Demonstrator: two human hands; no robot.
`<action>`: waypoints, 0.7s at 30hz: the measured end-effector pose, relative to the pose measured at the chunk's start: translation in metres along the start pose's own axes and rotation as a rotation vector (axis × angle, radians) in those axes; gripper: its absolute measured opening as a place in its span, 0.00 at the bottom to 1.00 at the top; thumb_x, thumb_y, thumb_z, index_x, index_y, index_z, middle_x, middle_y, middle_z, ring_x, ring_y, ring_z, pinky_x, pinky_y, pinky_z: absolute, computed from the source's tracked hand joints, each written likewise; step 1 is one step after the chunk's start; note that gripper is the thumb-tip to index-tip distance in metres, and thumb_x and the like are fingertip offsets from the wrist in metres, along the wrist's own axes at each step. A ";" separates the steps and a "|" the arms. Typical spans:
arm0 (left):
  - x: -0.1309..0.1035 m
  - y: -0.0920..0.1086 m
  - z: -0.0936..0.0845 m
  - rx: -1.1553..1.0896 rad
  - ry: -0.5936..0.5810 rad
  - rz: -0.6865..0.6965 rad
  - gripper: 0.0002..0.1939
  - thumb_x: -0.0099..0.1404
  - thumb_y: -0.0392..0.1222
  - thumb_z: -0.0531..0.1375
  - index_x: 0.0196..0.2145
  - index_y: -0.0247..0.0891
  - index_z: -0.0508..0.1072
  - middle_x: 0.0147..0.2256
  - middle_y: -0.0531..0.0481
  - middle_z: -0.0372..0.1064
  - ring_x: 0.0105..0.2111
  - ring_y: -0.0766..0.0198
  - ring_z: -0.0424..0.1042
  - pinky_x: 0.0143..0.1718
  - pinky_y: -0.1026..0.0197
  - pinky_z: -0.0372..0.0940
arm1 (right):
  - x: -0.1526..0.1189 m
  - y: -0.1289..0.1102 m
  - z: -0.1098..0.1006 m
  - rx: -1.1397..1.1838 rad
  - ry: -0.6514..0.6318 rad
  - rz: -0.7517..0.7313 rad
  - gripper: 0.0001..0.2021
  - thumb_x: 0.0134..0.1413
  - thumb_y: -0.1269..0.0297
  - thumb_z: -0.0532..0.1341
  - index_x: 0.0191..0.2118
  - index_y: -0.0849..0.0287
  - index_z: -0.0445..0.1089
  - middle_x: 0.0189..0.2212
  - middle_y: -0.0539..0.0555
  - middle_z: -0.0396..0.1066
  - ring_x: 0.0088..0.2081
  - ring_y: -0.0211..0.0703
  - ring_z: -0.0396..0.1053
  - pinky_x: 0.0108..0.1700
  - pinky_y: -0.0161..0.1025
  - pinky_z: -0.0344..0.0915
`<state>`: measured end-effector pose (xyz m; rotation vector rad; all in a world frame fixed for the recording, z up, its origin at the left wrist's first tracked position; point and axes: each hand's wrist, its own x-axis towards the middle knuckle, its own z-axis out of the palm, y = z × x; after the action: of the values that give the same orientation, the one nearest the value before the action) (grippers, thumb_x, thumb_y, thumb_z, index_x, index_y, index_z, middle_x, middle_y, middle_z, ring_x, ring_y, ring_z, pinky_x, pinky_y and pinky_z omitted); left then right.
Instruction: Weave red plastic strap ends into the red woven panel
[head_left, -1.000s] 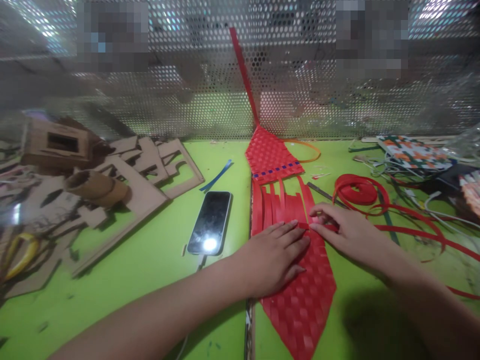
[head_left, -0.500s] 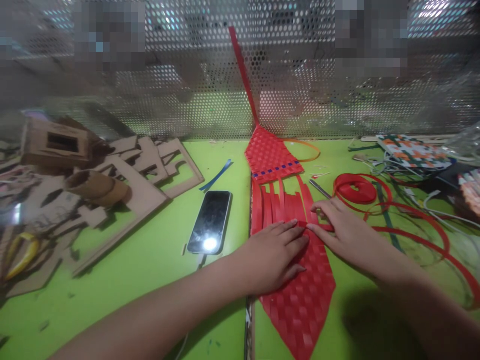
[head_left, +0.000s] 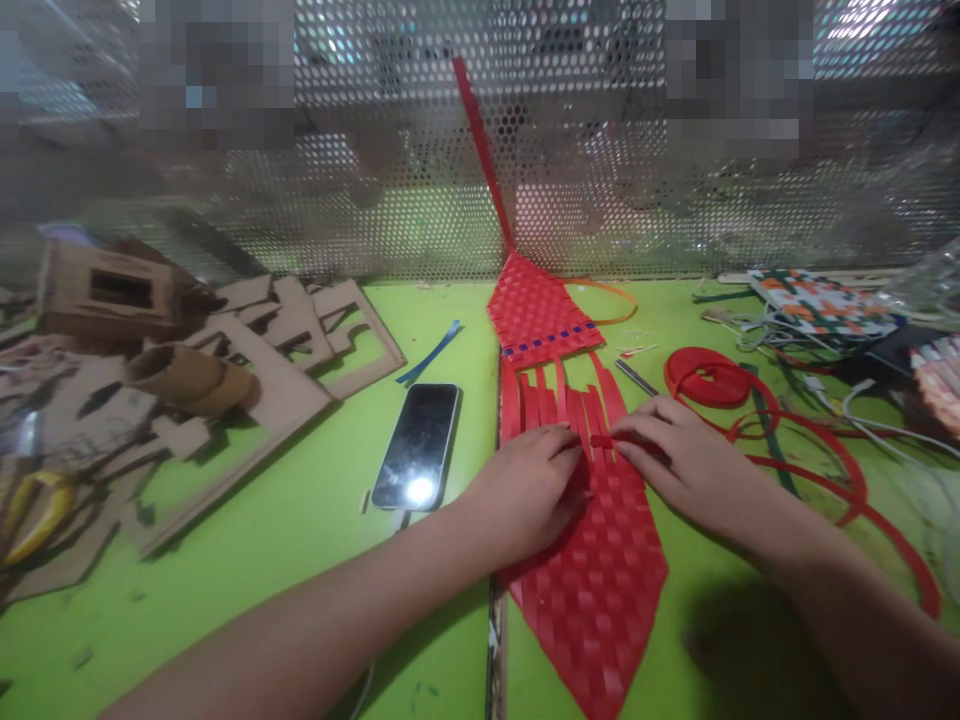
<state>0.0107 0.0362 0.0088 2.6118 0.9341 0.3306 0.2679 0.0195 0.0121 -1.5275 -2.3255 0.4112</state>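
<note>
A red woven piece (head_left: 607, 600) of flat plastic strips lies on the table, with loose lengthwise strips (head_left: 531, 400) at its far end. A short red crosswise strip (head_left: 601, 441) shows among them between my hands. My left hand (head_left: 529, 495) rests on the weave's left side, its fingers curled in and closed on this strip near the fingertips. From the right, my right hand (head_left: 682, 465) pinches the same strip between thumb and fingers. Beyond lies a smaller red woven section (head_left: 536, 305) with a blue-checked row and a long red tail (head_left: 484, 150).
A phone (head_left: 418, 445) on a cable lies left of the weave. Cardboard pieces (head_left: 277, 370) and yellow-handled scissors (head_left: 37, 515) are further left. A red strip coil (head_left: 705, 378), a thin metal tool (head_left: 636, 377) and cables lie right. A perforated metal screen (head_left: 420, 220) stands behind.
My left hand has gone from flat, spread fingers to curled ones and drawn slightly left. My right hand has shifted a little. The loose red strip at right has moved left.
</note>
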 end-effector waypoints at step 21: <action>-0.001 -0.003 0.002 -0.008 -0.061 0.035 0.28 0.81 0.49 0.54 0.71 0.31 0.64 0.63 0.34 0.68 0.61 0.42 0.69 0.62 0.41 0.70 | 0.010 -0.009 0.019 0.113 0.041 0.210 0.08 0.72 0.61 0.54 0.38 0.52 0.67 0.34 0.52 0.75 0.35 0.48 0.72 0.38 0.43 0.65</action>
<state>0.0089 0.0375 0.0055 2.6180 0.8654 0.2620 0.2493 0.0240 0.0000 -1.7130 -2.0811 0.5468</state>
